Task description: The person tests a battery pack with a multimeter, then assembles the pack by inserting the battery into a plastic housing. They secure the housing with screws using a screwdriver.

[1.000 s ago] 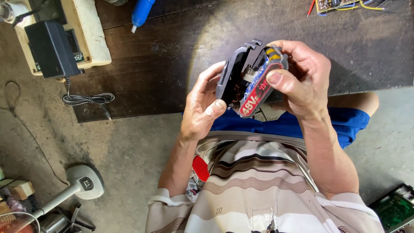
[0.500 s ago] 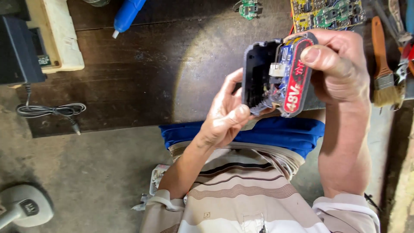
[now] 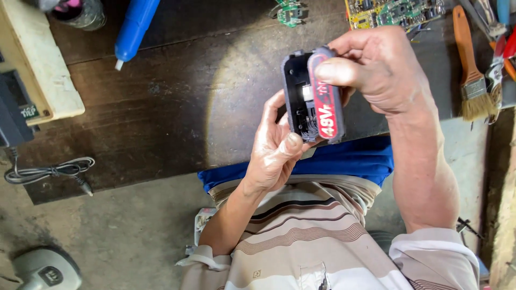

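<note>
Above workbench (image 3: 161, 107): both hands grip battery pack (image 3: 313, 96)

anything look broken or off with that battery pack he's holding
Yes. The black-and-red plastic battery pack, gripped by the right hand and steadied by the left hand, has its casing open, with thin wires showing at its lower edge. Bare green circuit boards lie on the dark wooden table.

A black battery pack (image 3: 301, 96) with a red label panel bearing white lettering is seen. A beige shirt (image 3: 301, 241) striped in brown and white is worn over blue shorts (image 3: 344, 161). A dark brown table (image 3: 177, 96), a blue tube (image 3: 134, 27) and an orange-handled brush (image 3: 468, 64) are shown.
</note>
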